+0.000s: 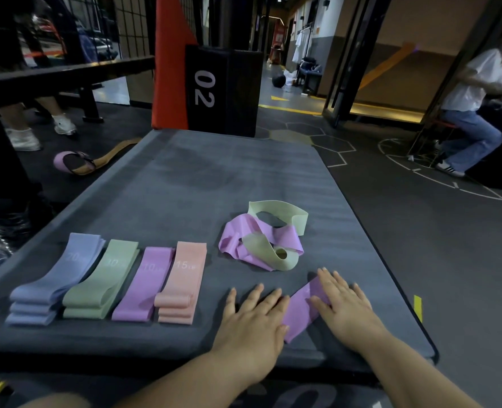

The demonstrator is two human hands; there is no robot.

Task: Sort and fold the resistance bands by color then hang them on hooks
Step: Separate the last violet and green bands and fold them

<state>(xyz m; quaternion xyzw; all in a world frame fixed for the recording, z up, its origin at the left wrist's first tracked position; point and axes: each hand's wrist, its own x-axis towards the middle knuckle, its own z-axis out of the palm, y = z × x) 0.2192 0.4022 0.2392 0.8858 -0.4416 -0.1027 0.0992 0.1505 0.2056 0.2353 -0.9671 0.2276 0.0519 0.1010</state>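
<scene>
A purple resistance band (301, 310) lies flat near the front of a grey mat (185, 178). My left hand (254, 322) and my right hand (342, 301) press on it with straight fingers, one at each side. Left of my hands, folded bands sit in a row: a blue stack (53, 279), a green stack (102, 281), a purple stack (145, 285) and a pink stack (182, 285). Behind my hands lies a tangled heap of purple (258, 234) and pale green bands (279, 212).
A black pad marked 02 (223, 89) and an orange post (171, 63) stand behind the mat. A purple pouch with a tan strap (76, 161) lies on the floor at left. A seated person (473, 110) is at far right; someone's feet (37, 131) stand at left.
</scene>
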